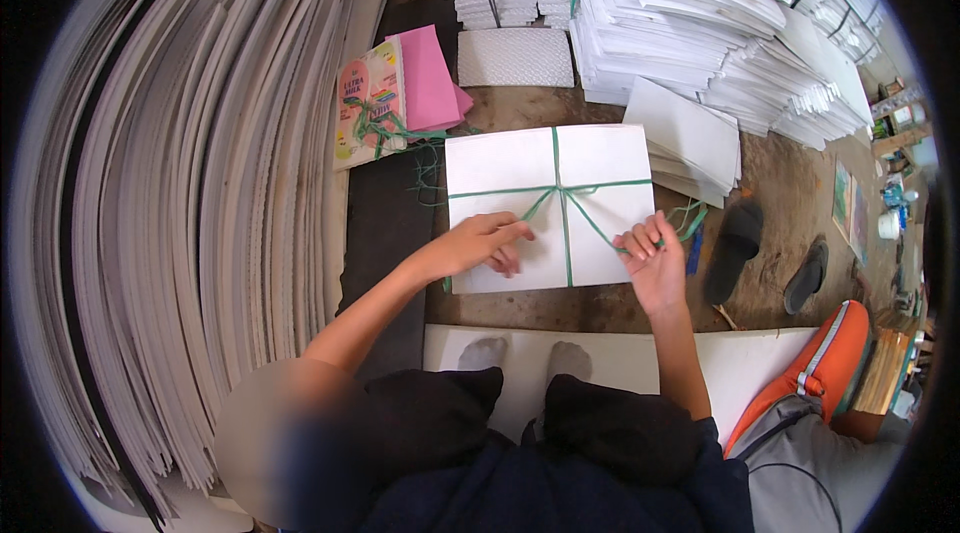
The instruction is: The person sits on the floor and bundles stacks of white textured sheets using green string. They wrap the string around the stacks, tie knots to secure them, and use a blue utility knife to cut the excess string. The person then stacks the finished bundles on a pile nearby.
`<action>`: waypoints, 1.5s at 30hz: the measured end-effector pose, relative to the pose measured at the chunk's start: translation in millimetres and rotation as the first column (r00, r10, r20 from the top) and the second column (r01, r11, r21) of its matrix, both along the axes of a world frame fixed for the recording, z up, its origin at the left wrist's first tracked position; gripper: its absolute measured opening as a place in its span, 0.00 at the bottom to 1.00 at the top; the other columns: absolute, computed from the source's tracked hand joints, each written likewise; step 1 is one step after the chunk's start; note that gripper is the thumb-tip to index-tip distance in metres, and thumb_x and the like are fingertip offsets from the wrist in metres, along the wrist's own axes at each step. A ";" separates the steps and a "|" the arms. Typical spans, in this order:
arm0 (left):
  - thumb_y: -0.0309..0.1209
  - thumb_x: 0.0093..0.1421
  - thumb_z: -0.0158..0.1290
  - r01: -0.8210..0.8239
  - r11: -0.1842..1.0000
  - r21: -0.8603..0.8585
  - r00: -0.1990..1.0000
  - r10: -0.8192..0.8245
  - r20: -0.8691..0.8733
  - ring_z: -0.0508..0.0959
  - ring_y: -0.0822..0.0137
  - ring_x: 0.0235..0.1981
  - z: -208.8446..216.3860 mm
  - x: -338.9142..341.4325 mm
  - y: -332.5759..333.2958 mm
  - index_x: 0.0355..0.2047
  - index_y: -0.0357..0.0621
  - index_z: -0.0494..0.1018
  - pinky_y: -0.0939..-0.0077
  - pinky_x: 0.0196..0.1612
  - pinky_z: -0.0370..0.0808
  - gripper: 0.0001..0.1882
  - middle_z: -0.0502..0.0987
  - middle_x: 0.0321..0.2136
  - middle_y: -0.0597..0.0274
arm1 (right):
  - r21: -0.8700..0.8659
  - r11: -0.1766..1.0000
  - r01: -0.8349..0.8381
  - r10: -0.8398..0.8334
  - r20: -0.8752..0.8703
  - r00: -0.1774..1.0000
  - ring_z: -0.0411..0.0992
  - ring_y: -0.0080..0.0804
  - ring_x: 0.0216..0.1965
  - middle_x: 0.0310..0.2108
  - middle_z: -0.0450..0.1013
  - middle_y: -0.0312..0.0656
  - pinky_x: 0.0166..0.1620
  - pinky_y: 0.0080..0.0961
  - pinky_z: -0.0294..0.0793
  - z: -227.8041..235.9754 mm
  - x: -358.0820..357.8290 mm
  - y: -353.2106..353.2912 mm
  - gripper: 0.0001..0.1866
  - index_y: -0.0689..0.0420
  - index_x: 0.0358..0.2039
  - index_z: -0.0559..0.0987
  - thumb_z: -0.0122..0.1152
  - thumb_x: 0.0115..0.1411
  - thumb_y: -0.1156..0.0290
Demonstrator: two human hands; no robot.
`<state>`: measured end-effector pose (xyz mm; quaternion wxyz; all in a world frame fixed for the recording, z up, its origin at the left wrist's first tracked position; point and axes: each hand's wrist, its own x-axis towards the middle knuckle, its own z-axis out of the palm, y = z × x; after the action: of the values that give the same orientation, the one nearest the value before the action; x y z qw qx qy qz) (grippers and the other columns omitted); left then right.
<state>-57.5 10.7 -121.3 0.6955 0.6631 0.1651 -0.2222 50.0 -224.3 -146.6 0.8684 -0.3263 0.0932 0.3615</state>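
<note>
A stack of white sheets [500, 158] lies in front of me, bound crosswise with green string [568, 253]. Near its middle the string is knotted, and two ends run down from there. My left hand [485, 241] is above the lower left of the stack, its curled fingers closed on one string end. At the right edge, my right hand [655, 258] pinches the other end. A loose length of string trails past that hand's fingers.
Tall piles of white sheets [650, 13] stand at the back; a long row of upright cardboard sheets [200, 213] fills the left. Pink sheets [425, 78] and a string-tied printed bundle [372, 98] lie behind left. Black sandals [737, 248] and a person in orange [815, 368] are right.
</note>
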 end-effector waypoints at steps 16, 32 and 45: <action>0.40 0.64 0.34 -0.393 0.892 -0.221 0.912 0.410 0.033 0.51 0.80 0.15 -33.7 35.3 -101.4 0.30 0.47 0.59 0.85 0.18 0.49 0.12 0.51 0.16 0.76 | -0.847 0.336 0.413 0.264 0.505 0.822 0.70 0.37 0.35 0.36 0.69 0.45 0.39 0.30 0.69 -162.6 66.4 -169.0 0.17 0.62 0.42 0.69 0.54 0.55 0.66; 0.44 0.64 0.31 -0.333 0.922 -0.198 0.943 0.326 -0.065 0.48 0.80 0.13 -29.8 41.0 -94.1 0.25 0.47 0.57 0.84 0.15 0.46 0.17 0.50 0.13 0.76 | -0.813 -0.343 0.471 0.482 0.278 0.831 0.59 0.49 0.48 0.44 0.62 0.53 0.49 0.41 0.60 -229.7 107.5 -158.4 0.21 0.64 0.44 0.64 0.56 0.50 0.74; 0.43 0.60 0.43 -0.187 0.790 0.584 0.956 0.009 0.293 0.65 0.70 0.16 -8.7 10.4 -49.3 0.25 0.36 0.66 0.74 0.21 0.63 0.19 0.66 0.15 0.58 | -0.725 0.650 0.227 0.328 0.538 0.776 0.61 0.18 0.13 0.16 0.61 0.34 0.16 0.19 0.64 -36.0 47.8 -86.7 0.11 0.59 0.34 0.66 0.45 0.61 0.63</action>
<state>-47.1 -38.5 -130.0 0.4736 0.8650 0.1637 -0.0267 97.8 -311.0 -182.6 0.6181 -0.7611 -0.0693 0.1840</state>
